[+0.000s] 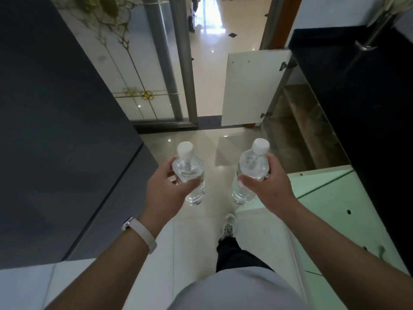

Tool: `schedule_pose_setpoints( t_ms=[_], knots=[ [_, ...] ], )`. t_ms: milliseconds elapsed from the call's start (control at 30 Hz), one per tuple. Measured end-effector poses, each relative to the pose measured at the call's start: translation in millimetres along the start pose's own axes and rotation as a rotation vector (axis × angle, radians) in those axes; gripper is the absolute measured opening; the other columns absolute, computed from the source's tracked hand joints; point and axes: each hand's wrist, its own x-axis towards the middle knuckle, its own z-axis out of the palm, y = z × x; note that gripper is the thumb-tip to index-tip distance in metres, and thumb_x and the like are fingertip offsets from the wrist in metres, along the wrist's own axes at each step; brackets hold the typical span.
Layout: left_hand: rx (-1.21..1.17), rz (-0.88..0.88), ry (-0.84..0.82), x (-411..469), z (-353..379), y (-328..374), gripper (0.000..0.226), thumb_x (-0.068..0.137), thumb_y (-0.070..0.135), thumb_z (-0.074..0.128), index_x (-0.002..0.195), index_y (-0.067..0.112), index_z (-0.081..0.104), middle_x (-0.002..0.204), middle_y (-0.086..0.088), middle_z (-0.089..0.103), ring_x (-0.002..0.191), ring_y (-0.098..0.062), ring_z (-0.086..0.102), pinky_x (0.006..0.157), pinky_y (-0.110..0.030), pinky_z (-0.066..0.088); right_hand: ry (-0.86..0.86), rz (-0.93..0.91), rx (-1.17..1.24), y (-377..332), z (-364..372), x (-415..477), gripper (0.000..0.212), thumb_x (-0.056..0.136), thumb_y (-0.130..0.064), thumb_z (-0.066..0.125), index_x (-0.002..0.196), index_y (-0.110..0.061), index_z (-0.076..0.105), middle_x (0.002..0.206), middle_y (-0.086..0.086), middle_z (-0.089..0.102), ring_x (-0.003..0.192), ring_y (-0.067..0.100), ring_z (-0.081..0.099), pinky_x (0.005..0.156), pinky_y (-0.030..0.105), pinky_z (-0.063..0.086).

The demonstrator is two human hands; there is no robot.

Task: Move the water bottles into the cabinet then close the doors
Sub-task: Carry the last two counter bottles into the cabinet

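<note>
Head view: left hand [165, 186] curls fingers round left bottle [190, 173], right hand [266, 186] likewise round right bottle [250, 173], both upright above floor [190, 238]; best turn right, crouch, stand them deep in open cabinet [297, 130], clear of door [252, 88] swing

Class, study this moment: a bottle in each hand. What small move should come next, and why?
Probably swing the right hand and right bottle into the cabinet. Its far door and near door stand open, and its inside lies nearest that hand; the left hand grips the left bottle.
</note>
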Motion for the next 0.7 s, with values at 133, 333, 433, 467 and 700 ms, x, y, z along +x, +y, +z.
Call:
schedule_pose_setpoints(
  t_ms=[133, 333, 433, 467, 700],
  knots=[
    [0.052, -0.018, -0.012, 55.0, 14.4, 16.5, 0.050, 0.071, 0.020, 0.091, 0.099, 0.050, 0.061, 0.096, 0.034, 0.068, 0.092, 0.007, 0.065, 0.081, -0.023, 0.053, -0.027, -0.029, 0.034, -5.4, -1.0, 70.6, 0.054, 0.069, -0.034, 0.085, 0.113, -0.038, 0.053, 0.097, -0.015, 0.063, 0.085, 0.007, 0.064, 0.074, 0.030, 0.054],
    [0.095, 0.015, -0.055, 131.4, 48.3, 47.0, 0.051, 0.073, 0.023, 0.089, 0.105, 0.049, 0.061, 0.103, 0.033, 0.068, 0.098, 0.003, 0.066, 0.081, -0.018, 0.053, -0.005, -0.046, 0.057, -17.0, -21.5, 161.2, 0.058, 0.063, -0.047, 0.084, 0.111, -0.048, 0.050, 0.098, -0.023, 0.062, 0.090, 0.006, 0.064, 0.081, 0.037, 0.057],
    [0.073, 0.038, -0.106, 162.6, 69.3, 60.9, 0.052, 0.074, 0.018, 0.089, 0.111, 0.043, 0.061, 0.106, 0.022, 0.069, 0.100, 0.005, 0.065, 0.077, -0.013, 0.054, 0.032, -0.022, 0.104, -21.7, -34.8, 190.4, 0.064, 0.057, -0.051, 0.082, 0.112, -0.048, 0.050, 0.098, -0.023, 0.063, 0.092, 0.009, 0.065, 0.086, 0.047, 0.056],
    [0.070, 0.050, -0.126, 172.9, 75.1, 64.7, 0.054, 0.074, 0.017, 0.089, 0.115, 0.041, 0.062, 0.109, 0.019, 0.069, 0.101, 0.004, 0.065, 0.078, -0.015, 0.054, 0.056, -0.017, 0.112, -23.2, -39.2, 197.4, 0.066, 0.057, -0.048, 0.083, 0.114, -0.046, 0.050, 0.099, -0.021, 0.064, 0.092, 0.009, 0.065, 0.086, 0.047, 0.056],
    [0.157, 0.122, -0.327, 257.2, 116.0, 73.3, 0.062, 0.074, 0.027, 0.088, 0.129, 0.032, 0.059, 0.117, 0.019, 0.066, 0.107, 0.001, 0.063, 0.087, -0.024, 0.055, 0.195, 0.023, 0.173, -16.3, -59.9, 237.8, 0.056, 0.068, -0.025, 0.086, 0.107, -0.048, 0.052, 0.098, -0.024, 0.063, 0.093, 0.004, 0.064, 0.088, 0.045, 0.055]
  ],
)
